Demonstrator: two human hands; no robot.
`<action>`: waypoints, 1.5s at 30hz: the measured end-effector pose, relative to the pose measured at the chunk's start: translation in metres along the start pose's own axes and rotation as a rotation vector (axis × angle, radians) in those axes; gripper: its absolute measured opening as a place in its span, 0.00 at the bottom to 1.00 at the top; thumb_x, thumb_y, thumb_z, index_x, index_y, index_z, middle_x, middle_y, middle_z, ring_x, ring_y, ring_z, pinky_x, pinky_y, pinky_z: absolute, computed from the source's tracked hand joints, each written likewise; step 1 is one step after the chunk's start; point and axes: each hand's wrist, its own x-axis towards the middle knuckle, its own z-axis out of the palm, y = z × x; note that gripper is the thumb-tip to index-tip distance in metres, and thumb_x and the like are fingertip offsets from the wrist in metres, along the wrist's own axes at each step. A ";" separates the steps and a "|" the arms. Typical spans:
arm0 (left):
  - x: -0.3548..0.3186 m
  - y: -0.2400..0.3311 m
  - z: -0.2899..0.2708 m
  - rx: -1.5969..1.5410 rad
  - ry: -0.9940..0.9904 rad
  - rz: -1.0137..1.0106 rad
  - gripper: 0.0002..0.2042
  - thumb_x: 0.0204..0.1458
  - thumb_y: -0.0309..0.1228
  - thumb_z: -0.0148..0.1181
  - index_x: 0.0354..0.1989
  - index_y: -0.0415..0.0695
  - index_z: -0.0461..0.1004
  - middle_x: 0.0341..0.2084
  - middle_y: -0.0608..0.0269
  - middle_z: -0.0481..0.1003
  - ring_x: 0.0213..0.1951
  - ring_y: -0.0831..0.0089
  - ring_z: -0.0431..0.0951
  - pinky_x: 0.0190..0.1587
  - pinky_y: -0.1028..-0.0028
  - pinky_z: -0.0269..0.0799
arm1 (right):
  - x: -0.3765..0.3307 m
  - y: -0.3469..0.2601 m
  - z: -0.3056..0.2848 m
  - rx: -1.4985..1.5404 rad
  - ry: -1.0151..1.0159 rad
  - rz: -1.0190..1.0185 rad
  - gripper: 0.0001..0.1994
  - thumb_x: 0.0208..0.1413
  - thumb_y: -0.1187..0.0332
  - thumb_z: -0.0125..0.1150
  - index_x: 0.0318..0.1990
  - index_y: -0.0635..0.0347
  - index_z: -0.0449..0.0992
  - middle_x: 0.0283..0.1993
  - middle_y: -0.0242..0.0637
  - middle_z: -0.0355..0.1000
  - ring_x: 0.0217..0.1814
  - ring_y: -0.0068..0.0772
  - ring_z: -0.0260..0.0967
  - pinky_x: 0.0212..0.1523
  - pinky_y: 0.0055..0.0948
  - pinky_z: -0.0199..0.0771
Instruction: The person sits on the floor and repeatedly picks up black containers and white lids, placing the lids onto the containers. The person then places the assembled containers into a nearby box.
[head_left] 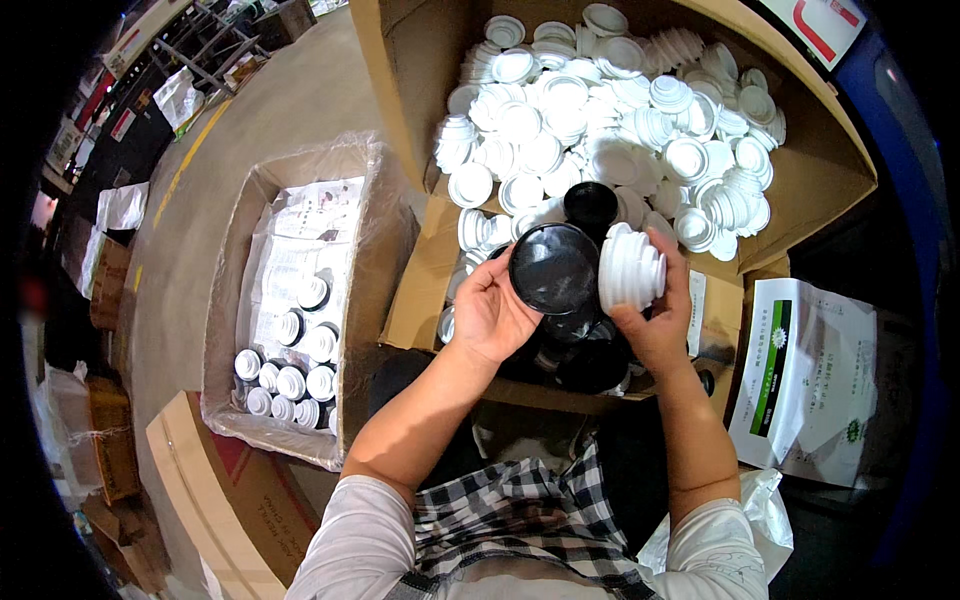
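My left hand (492, 312) grips a round, shallow black plastic cap (553, 270) by its left edge, with its smooth disc side showing. Between the fingers and thumb of my right hand (666, 312) is a white stepped plastic piece (632, 268), tilted on its side. The two parts are close together, face to face at an angle; whether they touch I cannot tell. Just beyond them lies another black cap (591, 206). Below the hands, more black caps (592, 358) sit in a low carton, partly hidden. A large heap of white stepped pieces (560, 125) spreads behind.
The heap lies in a big open cardboard box (815, 205). On the left, a plastic-lined carton (378, 255) holds several white-and-black joined pieces (290, 382) on paper. A cardboard flap (225, 500) stands at lower left. White printed packages (820, 375) lie to the right.
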 end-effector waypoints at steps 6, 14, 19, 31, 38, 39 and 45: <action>-0.001 -0.027 0.006 0.117 -0.007 0.200 0.17 0.58 0.37 0.38 0.52 0.42 0.63 0.51 0.55 0.65 0.55 0.62 0.63 0.59 0.59 0.55 | -0.007 0.008 0.018 -0.234 -0.005 -0.110 0.39 0.33 0.65 0.72 0.56 0.64 0.60 0.56 0.45 0.61 0.56 0.38 0.61 0.55 0.32 0.60; -0.008 -0.036 0.030 0.464 -0.072 0.281 0.23 0.58 0.36 0.40 0.61 0.42 0.48 0.57 0.55 0.57 0.58 0.63 0.59 0.59 0.64 0.54 | -0.004 0.008 0.029 -0.340 0.026 -0.402 0.39 0.34 0.66 0.71 0.57 0.65 0.57 0.57 0.51 0.59 0.58 0.47 0.58 0.56 0.37 0.59; -0.011 -0.032 0.030 0.496 -0.119 0.280 0.24 0.57 0.35 0.42 0.61 0.38 0.48 0.57 0.54 0.57 0.58 0.64 0.58 0.60 0.66 0.52 | 0.000 0.012 0.028 -0.319 -0.043 -0.490 0.39 0.33 0.68 0.72 0.57 0.64 0.57 0.59 0.54 0.56 0.60 0.49 0.56 0.58 0.39 0.57; -0.015 -0.030 0.035 0.582 -0.102 0.235 0.25 0.58 0.37 0.42 0.61 0.39 0.49 0.56 0.54 0.58 0.57 0.65 0.60 0.59 0.67 0.53 | 0.002 0.016 0.026 -0.290 -0.080 -0.500 0.41 0.33 0.68 0.73 0.57 0.62 0.56 0.60 0.54 0.53 0.63 0.48 0.53 0.60 0.40 0.54; -0.015 -0.030 0.033 0.588 -0.108 0.233 0.25 0.58 0.37 0.41 0.61 0.39 0.48 0.56 0.54 0.58 0.57 0.66 0.60 0.59 0.68 0.54 | 0.002 0.015 0.026 -0.272 -0.088 -0.493 0.40 0.34 0.68 0.72 0.57 0.61 0.56 0.61 0.53 0.52 0.63 0.47 0.52 0.60 0.39 0.54; -0.015 -0.030 0.033 0.580 -0.108 0.233 0.25 0.57 0.36 0.43 0.61 0.39 0.48 0.56 0.54 0.58 0.57 0.66 0.60 0.59 0.68 0.53 | 0.002 0.016 0.027 -0.259 -0.090 -0.495 0.40 0.34 0.68 0.72 0.57 0.61 0.56 0.61 0.52 0.52 0.64 0.47 0.51 0.60 0.39 0.53; -0.009 -0.034 0.023 0.813 -0.066 0.349 0.29 0.50 0.31 0.57 0.59 0.40 0.52 0.51 0.58 0.62 0.53 0.71 0.63 0.55 0.73 0.57 | 0.004 0.027 0.028 -0.292 -0.125 -0.510 0.42 0.35 0.64 0.72 0.59 0.59 0.54 0.62 0.48 0.51 0.65 0.46 0.48 0.61 0.40 0.52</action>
